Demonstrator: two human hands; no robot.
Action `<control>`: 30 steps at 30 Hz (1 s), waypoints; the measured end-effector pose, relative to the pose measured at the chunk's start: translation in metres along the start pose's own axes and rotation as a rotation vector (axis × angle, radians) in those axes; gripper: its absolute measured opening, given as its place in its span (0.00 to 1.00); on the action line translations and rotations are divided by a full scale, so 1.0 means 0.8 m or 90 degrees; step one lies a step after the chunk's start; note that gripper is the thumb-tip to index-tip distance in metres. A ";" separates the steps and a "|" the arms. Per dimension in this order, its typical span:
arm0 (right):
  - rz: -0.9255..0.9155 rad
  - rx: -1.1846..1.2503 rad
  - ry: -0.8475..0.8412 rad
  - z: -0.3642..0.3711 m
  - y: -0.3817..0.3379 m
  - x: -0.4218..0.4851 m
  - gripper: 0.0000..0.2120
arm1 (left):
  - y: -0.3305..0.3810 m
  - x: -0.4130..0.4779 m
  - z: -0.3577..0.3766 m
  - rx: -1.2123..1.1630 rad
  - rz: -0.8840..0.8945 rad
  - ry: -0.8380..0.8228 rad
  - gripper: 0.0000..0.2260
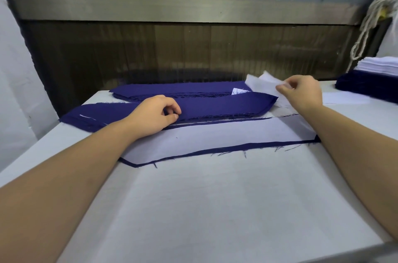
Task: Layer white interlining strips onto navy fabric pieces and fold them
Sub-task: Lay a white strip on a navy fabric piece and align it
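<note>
White padded table (193,209), mid-layering.
Left hand (155,112) pinches navy fabric piece (226,101), right hand (301,90) pinches white interlining strip (262,82); edges should meet squarely.

Bare table (215,209) near; navy stacks (215,103) block beyond.

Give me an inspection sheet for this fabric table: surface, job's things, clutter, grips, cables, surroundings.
Surface: white-covered table, flat, with loose navy threads by the front piece.
Job's things: front navy piece lies flat with white interlining on top. The middle navy piece is behind it and the rear navy stack farther back. A white strip pile sits on a navy stack at far right.
Clutter: nothing seen.
Grips: left hand pinches the middle navy piece's edge; right hand pinches a white interlining strip.
Cables: none seen; only a pale cord hanging at right.
Surroundings: metal bar behind the table.
</note>
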State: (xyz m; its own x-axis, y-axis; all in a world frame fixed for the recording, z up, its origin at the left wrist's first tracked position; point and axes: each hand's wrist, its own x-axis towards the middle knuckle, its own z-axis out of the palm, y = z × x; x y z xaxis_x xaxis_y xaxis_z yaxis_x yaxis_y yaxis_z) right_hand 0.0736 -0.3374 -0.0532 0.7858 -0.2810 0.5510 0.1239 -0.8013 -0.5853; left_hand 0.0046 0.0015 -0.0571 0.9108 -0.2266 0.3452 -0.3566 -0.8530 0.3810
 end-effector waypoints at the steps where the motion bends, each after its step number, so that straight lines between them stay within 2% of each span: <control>1: -0.025 -0.020 -0.033 0.002 -0.002 -0.001 0.09 | 0.000 0.000 0.000 0.000 0.000 0.000 0.06; 5: -0.082 -0.048 -0.117 0.007 -0.011 -0.005 0.12 | 0.002 -0.001 -0.001 0.004 0.002 -0.002 0.06; 8: -0.095 -0.077 -0.133 0.011 -0.015 -0.005 0.11 | 0.002 -0.002 0.000 0.003 0.000 -0.002 0.06; 12: -0.092 -0.040 -0.068 0.012 -0.031 -0.008 0.12 | 0.003 -0.002 -0.001 -0.005 0.003 0.000 0.05; 16: -0.211 -0.013 -0.009 0.011 -0.066 -0.024 0.13 | 0.009 -0.002 -0.001 -0.059 -0.012 0.021 0.06; 18: -0.294 -0.027 -0.019 0.012 -0.091 -0.036 0.13 | 0.017 -0.002 -0.003 -0.138 -0.031 0.034 0.10; 20: -0.374 -0.046 -0.050 0.018 -0.114 -0.050 0.13 | 0.027 -0.003 -0.006 -0.210 -0.043 0.028 0.19; 23: -0.450 -0.051 -0.082 0.027 -0.139 -0.072 0.13 | 0.037 -0.006 -0.008 -0.279 -0.037 -0.001 0.27; 26: -0.500 -0.041 -0.102 0.030 -0.149 -0.086 0.14 | 0.042 -0.008 -0.013 -0.331 -0.042 -0.035 0.22; 30: -0.540 -0.085 -0.191 0.029 -0.151 -0.092 0.14 | 0.049 -0.013 -0.019 -0.343 -0.079 -0.043 0.18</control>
State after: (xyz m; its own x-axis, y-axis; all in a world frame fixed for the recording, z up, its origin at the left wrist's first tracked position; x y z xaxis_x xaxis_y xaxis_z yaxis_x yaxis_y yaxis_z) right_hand 0.0153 -0.2079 -0.0370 0.5896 0.5659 0.5763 0.6767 -0.7357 0.0301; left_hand -0.0218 -0.0225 -0.0323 0.9577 -0.1851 0.2206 -0.2858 -0.5181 0.8062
